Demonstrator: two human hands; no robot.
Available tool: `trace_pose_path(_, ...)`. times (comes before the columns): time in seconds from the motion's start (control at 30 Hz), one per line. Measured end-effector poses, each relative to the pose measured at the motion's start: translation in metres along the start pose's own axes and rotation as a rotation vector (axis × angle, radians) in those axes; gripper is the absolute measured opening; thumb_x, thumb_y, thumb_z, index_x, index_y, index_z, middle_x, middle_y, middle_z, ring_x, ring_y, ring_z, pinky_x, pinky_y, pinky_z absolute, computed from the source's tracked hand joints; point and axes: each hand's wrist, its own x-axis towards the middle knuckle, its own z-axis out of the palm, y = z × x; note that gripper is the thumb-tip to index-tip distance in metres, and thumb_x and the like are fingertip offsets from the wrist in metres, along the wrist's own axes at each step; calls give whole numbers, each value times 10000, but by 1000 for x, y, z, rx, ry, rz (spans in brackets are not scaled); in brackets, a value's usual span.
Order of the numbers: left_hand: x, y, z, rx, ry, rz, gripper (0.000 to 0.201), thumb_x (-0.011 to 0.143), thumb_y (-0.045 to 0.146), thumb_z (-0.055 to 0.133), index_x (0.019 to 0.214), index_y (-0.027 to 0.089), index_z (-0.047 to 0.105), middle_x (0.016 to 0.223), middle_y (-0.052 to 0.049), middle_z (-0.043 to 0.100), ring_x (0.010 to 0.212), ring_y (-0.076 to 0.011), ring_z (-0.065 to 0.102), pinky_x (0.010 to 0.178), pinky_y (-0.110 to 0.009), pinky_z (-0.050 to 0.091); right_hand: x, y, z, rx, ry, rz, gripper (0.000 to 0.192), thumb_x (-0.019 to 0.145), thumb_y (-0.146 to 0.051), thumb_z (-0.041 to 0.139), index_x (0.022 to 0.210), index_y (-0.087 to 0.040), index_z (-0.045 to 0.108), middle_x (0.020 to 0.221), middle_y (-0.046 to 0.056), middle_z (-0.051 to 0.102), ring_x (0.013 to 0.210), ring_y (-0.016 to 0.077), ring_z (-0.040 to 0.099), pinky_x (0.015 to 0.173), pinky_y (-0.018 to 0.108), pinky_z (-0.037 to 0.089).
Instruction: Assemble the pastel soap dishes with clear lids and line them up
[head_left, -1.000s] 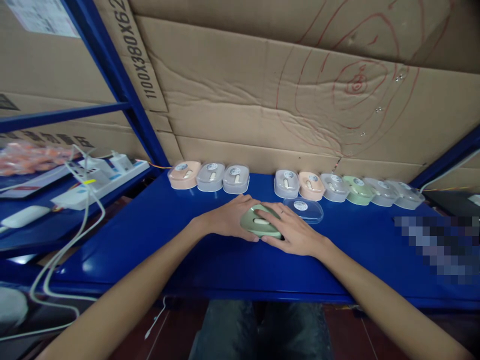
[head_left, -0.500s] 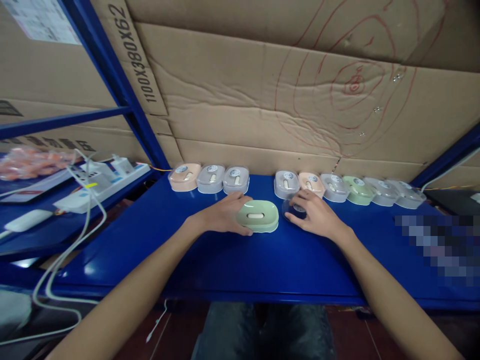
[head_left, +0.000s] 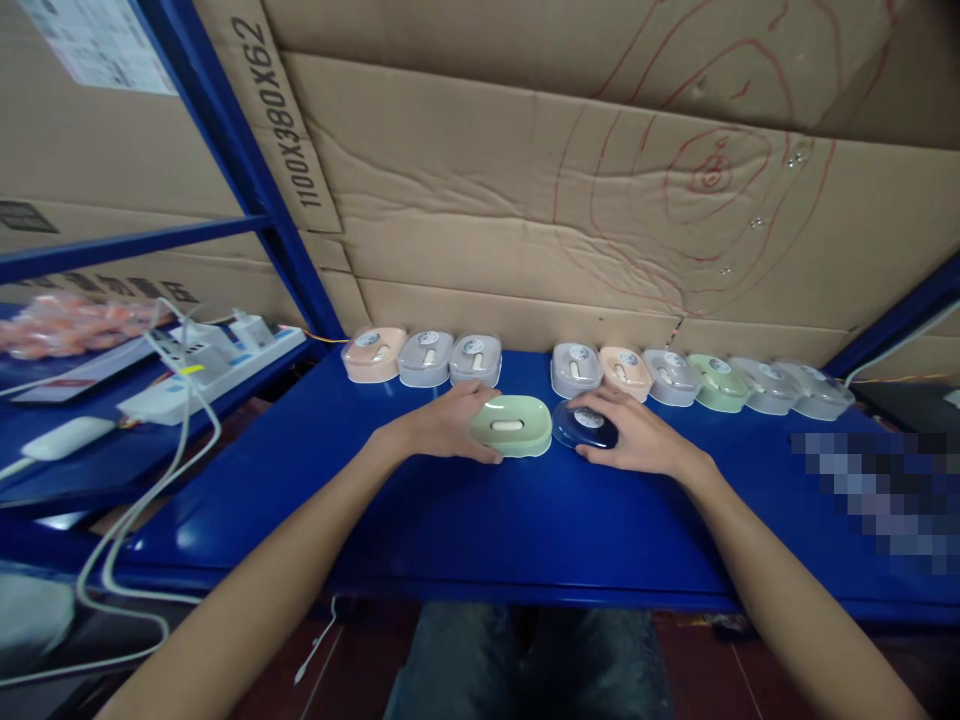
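Note:
A green soap box base (head_left: pixel 512 425) with a pale oval insert lies uncovered on the blue shelf (head_left: pixel 450 520). My left hand (head_left: pixel 442 425) grips its left side. Just to its right, my right hand (head_left: pixel 637 435) holds a clear plastic lid (head_left: pixel 585 428) with a round sticker, resting on the shelf beside the green base. Both forearms reach in from the bottom of the picture.
Along the cardboard back wall (head_left: pixel 525 200) stand lidded soap boxes: three on the left (head_left: pixel 424 357) and several on the right (head_left: pixel 697 380), in peach, grey and green. A white power strip (head_left: pixel 217 360) with cables lies on the left shelf. A blue upright post (head_left: pixel 247 170) rises at left.
My right hand left the green base, moved right to the clear lid, took hold of it and slid it toward the base. My left hand stayed on the base.

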Motion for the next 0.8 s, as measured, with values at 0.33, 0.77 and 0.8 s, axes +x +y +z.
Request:
trace_pose_path(0.33, 10, 12, 40, -132, 113, 99, 1249, 645, 664, 983, 1680, 276, 400, 1705, -195, 465, 1579, -495, 423, 1279, -681, 367, 7, -27, 6, 146, 282, -85, 592, 1003, -515, 763, 1555, -341, 640, 1506, 124, 666, 1396, 380, 637, 1185, 636, 522)
trace_pose_path(0.77, 13, 24, 59, -230, 168, 80, 1245, 642, 631, 996, 1650, 270, 360, 1704, -190, 458, 1567, -478, 441, 1275, -665, 374, 11, -38, 39, 68, 199, -156, 605, 983, -564, 780, 1531, -327, 677, 1532, 143, 638, 1342, 376, 634, 1148, 654, 512)
trace_pose_path(0.8, 13, 24, 60, -230, 173, 83, 1237, 638, 626, 998, 1644, 274, 371, 1695, -186, 468, 1559, -480, 450, 1271, -660, 378, 11, -38, 40, 64, 198, -159, 608, 978, -569, 784, 1527, -331, 680, 1530, 139, 642, 1330, 372, 638, 1138, 647, 519)
